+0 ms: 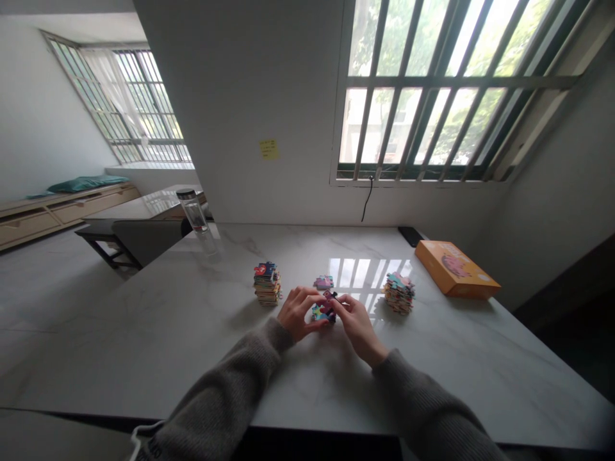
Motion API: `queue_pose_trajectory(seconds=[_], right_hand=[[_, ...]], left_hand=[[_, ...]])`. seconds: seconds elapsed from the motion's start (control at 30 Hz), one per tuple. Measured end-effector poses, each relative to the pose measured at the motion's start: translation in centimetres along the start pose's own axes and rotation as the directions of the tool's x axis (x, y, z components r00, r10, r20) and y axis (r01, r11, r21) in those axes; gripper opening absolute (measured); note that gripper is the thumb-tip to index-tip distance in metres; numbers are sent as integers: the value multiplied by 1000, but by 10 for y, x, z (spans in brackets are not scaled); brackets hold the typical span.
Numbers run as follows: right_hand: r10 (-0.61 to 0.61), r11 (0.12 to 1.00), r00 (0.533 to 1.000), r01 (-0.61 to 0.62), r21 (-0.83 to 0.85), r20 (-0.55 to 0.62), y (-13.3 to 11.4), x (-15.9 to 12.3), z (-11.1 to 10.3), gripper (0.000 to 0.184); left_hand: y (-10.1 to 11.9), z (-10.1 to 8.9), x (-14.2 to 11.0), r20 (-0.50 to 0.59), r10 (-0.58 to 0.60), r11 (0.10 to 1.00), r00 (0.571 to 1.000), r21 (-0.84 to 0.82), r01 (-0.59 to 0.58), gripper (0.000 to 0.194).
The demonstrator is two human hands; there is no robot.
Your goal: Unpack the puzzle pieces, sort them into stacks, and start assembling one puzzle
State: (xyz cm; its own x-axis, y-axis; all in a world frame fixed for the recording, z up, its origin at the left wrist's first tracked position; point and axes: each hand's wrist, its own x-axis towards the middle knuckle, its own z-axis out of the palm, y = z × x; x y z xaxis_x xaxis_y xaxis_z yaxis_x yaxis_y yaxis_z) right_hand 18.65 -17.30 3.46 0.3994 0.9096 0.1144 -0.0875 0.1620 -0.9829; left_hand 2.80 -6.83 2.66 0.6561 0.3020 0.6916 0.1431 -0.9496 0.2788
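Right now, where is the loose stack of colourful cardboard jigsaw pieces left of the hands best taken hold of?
Probably low on its two sides, pinching the stack of colourful jigsaw pieces from the near side with the left hand, which sits closest. The pieces sit unevenly and look loose, so a grip near the top could slide them off.
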Motion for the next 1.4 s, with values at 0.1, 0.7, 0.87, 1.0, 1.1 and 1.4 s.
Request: queue_pose_trajectory(seconds=[0.1,0.7,0.87,1.0,1.1,1.4], right_hand=[[19,998,1000,-19,58,-3,-2,-2,5,42],[-260,889,964,264,-374,61,-7,-6,-7,24],[-303,868,949,313,-385,88,-6,-7,-7,24],[-313,863,945,324,-388,93,-7,-7,-8,23],[-320,859,943,331,-392,96,-8,-7,-9,22],[-389,750,916,374,-545,94,-5,-4,-19,17]], left_hand=[[3,-2,1,-23,14,1000,1000,12,-14,31],[-45,-86,10,-366,-125,982,922,90,169,27],[-81,-104,4,-392,-208,961,896,91,262,21],[-95,-95,-4,-370,-241,958,897,58,282,20],[-99,-89,-6,-363,-255,957,897,41,288,21],[-76,-90,2,-459,-162,955,873,150,256,33]])
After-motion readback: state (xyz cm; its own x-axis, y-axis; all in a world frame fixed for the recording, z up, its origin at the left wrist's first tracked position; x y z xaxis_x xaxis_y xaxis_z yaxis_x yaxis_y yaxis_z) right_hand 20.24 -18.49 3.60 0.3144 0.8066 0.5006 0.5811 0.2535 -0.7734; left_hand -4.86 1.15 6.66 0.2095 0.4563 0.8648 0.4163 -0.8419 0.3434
